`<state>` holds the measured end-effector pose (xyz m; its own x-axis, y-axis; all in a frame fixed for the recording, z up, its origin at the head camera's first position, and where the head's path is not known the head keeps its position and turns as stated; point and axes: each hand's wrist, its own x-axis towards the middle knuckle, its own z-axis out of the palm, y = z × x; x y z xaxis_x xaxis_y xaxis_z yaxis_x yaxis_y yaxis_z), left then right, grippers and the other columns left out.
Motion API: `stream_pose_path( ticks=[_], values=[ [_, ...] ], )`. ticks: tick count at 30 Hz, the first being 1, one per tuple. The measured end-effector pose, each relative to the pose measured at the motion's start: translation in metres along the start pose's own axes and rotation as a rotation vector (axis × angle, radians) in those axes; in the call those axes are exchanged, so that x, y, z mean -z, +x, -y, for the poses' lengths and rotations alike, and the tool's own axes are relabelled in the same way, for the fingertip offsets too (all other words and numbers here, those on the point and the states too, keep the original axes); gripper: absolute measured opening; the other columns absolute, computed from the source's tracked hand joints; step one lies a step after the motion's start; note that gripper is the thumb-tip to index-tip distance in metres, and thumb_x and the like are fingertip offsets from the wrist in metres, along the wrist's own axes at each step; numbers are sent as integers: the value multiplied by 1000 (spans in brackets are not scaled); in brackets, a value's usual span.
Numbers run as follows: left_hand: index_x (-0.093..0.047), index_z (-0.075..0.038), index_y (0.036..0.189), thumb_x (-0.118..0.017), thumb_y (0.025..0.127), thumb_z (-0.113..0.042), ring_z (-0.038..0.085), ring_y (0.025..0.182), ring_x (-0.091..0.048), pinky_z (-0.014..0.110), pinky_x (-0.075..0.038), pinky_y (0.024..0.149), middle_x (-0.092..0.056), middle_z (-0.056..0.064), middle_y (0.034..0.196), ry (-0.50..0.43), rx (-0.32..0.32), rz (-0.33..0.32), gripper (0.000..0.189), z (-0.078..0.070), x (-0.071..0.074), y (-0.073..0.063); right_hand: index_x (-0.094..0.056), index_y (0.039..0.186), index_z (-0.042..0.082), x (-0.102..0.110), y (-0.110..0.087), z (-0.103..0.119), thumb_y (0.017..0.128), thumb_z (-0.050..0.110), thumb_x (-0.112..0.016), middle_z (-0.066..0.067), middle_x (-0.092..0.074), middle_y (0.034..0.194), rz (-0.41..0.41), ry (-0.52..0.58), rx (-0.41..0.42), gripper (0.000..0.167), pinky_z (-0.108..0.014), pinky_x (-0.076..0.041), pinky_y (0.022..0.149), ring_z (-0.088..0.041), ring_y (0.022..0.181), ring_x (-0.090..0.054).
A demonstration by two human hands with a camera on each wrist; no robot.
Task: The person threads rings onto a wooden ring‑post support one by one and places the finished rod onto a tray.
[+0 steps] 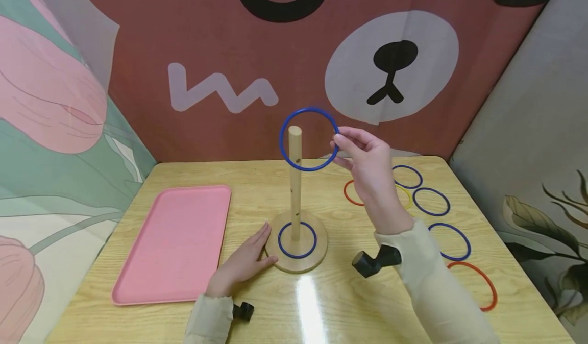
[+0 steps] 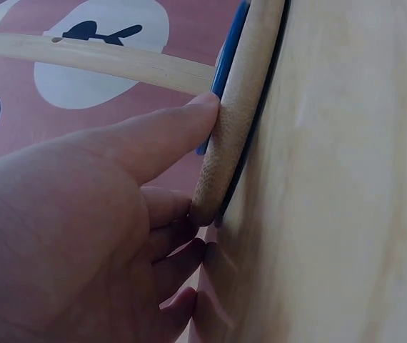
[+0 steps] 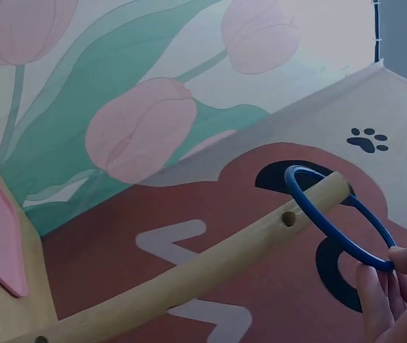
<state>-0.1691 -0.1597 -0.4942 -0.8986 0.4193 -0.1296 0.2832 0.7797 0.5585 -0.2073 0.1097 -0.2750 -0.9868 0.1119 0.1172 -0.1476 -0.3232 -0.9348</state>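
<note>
A wooden peg (image 1: 295,191) stands upright on a round wooden base (image 1: 322,237). Around its foot one blue ring (image 1: 297,257) lies flat on the base. My right hand (image 1: 373,168) pinches a second blue ring (image 1: 282,141) at its right side, between thumb and fingers. That ring is tilted, and the peg's tip (image 3: 338,187) pokes through it in the right wrist view. At the base's left edge, my left hand (image 1: 245,260) holds the rim. Its thumb (image 2: 168,132) lies over the top edge, and the other fingers are against the side.
On the left of the table lies a pink tray (image 1: 174,247). At the right are several blue rings, one blue ring (image 1: 448,211) among them, plus a red ring (image 1: 494,289), a yellow ring (image 1: 410,198) and another red ring (image 1: 345,195) partly behind my right arm.
</note>
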Motion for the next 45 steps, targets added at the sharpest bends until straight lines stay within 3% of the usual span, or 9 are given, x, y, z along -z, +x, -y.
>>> stream_pose_path(
  ticks=[7,13,19,26,36,45],
  values=[
    [-17,-7,155,-58,95,-45,30,150,-20,47,-21,122,-12,8,163,1,-4,-2,82,1,-2,0,-67,108,5,0,0,-20,89,17,-69,5,-71,84,-5,-119,-66,22,-24,-61,72,-10,85,-69],
    [-17,-8,155,-58,94,-46,29,150,-20,46,-22,122,-12,8,163,7,-2,-5,82,3,-3,0,-68,103,9,3,-3,-38,91,15,-67,6,-69,84,5,-136,-123,13,-24,-61,72,-10,86,-67],
    [-17,-9,155,-57,94,-46,29,150,-20,46,-23,122,-12,7,164,11,0,-2,82,3,-3,0,-66,111,0,9,-6,-59,92,11,-66,6,-68,83,30,-140,-178,22,-24,-60,70,-6,80,-66],
    [-17,-7,155,-58,94,-46,30,149,-21,46,-23,121,-13,8,163,19,-8,-3,83,3,-2,0,-66,110,-1,18,-11,-89,90,9,-67,7,-66,84,47,-161,-259,21,-24,-60,68,-5,80,-66],
    [-17,-8,155,-57,94,-47,30,149,-21,46,-22,122,-13,8,163,19,-1,-7,83,3,-2,1,-64,114,-8,38,-14,-139,92,6,-65,4,-66,81,103,-331,-333,27,-22,-59,66,-10,82,-66],
    [-17,-8,155,-57,94,-47,29,151,-15,47,-18,123,-12,7,164,31,-6,-16,83,4,-3,2,-65,110,-11,49,-18,-175,89,-1,-65,1,-64,82,118,-422,-367,24,-22,-59,64,-6,73,-61]
  ],
)
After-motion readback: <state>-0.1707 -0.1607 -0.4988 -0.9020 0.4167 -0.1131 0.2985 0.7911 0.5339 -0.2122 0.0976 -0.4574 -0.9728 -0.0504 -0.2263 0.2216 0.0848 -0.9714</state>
